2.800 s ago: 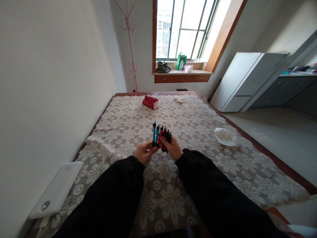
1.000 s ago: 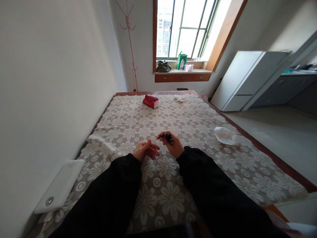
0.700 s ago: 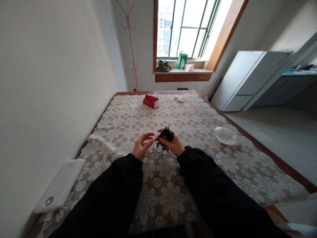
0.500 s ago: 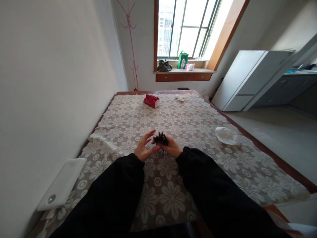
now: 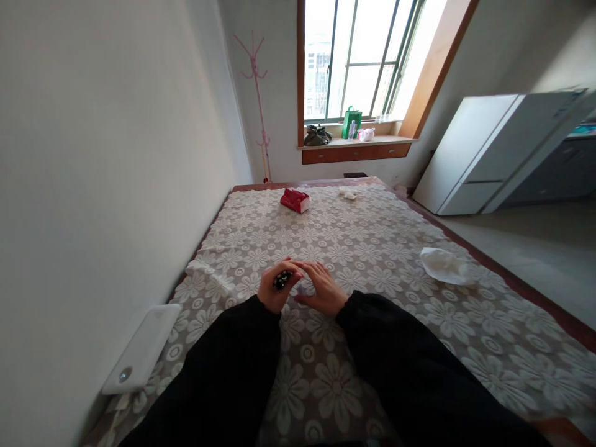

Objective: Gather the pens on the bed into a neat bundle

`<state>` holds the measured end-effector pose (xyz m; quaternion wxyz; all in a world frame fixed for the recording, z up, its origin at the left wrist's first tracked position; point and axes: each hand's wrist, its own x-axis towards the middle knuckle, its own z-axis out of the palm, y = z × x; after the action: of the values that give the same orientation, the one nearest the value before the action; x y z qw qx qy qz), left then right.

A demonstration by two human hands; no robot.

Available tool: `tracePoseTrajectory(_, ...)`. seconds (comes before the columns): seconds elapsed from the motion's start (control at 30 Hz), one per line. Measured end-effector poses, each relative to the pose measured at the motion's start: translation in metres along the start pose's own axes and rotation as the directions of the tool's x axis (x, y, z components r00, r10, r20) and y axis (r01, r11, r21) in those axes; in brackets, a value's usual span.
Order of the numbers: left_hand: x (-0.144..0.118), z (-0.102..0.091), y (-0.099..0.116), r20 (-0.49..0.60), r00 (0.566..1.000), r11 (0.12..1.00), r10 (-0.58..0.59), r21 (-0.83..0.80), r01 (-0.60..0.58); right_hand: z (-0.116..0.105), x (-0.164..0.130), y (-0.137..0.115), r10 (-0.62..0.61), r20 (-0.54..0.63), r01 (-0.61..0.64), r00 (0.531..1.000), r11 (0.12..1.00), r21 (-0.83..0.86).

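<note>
My left hand (image 5: pixel 270 290) is curled around a small dark cluster (image 5: pixel 282 280) with pale shiny spots. Its kind I cannot make out, since the fingers hide most of it. Close on the right is my right hand (image 5: pixel 326 292), with its fingers stretched toward the left hand and thumb apart. Its fingertips meet or nearly meet the left fingers, and nothing shows in its grasp. Both hands are above the middle of the table, over the flower-patterned tablecloth (image 5: pixel 335 385).
A red tissue pack (image 5: pixel 294 200) lies toward the far edge, with a crumpled white scrap (image 5: pixel 347 195) to its right. A white sheet or bag (image 5: pixel 444 266) lies at the right. On the left, by the wall, is a white device (image 5: pixel 144 347).
The dark spiky cluster has passed from my right hand into my left. My right fingers have opened out. The view has shifted slightly.
</note>
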<state>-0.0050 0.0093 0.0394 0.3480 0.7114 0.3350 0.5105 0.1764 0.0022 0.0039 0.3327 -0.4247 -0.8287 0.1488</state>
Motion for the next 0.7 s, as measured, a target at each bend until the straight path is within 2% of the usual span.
tracePoseTrajectory(0.03, 0.005, -0.009, -0.005, -0.027, 0.999, 0.996, 0.022, 0.089, -0.020, 0.000, 0.000, 0.005, 0.036, -0.039, -0.037, 0.999, 0.999, -0.028)
tracePoseTrajectory(0.1, 0.016, -0.028, -0.017, 0.017, 0.998, 0.948, 0.067, 0.310, -0.070, -0.001, 0.001, 0.014, 0.089, -0.098, -0.095, 0.991, 0.994, -0.052)
tracePoseTrajectory(0.13, 0.021, -0.037, -0.024, 0.115, 0.990, 0.906, 0.079, 0.407, -0.119, 0.000, 0.001, 0.017, 0.102, -0.112, -0.109, 0.989, 0.992, -0.060)
tracePoseTrajectory(0.2, 0.027, -0.051, -0.037, 0.370, 0.927, 0.805, 0.057, 0.533, -0.262, 0.000, 0.001, 0.020, 0.104, -0.105, -0.113, 0.989, 0.991, -0.079)
tracePoseTrajectory(0.27, 0.029, -0.061, -0.047, 0.493, 0.870, 0.713, 0.017, 0.604, -0.356, 0.002, 0.000, 0.021, 0.100, -0.079, -0.108, 0.992, 0.990, -0.096)
tracePoseTrajectory(0.4, 0.030, -0.075, -0.055, 0.611, 0.792, 0.624, 0.001, 0.618, -0.478, 0.004, 0.000, 0.021, 0.124, -0.048, -0.128, 0.991, 0.987, -0.092)
tracePoseTrajectory(0.5, 0.039, -0.086, -0.054, 0.693, 0.720, 0.645, 0.025, 0.539, -0.542, 0.005, 0.000, 0.022, 0.135, -0.036, -0.138, 0.990, 0.986, -0.092)
tracePoseTrajectory(0.6, 0.052, -0.098, -0.052, 0.739, 0.672, 0.664, 0.049, 0.478, -0.574, 0.005, 0.000, 0.023, 0.141, -0.019, -0.142, 0.990, 0.985, -0.098)
tracePoseTrajectory(0.7, 0.060, -0.110, -0.051, 0.771, 0.637, 0.603, 0.019, 0.499, -0.622, 0.004, 0.000, 0.023, 0.145, -0.010, -0.145, 0.989, 0.985, -0.095)
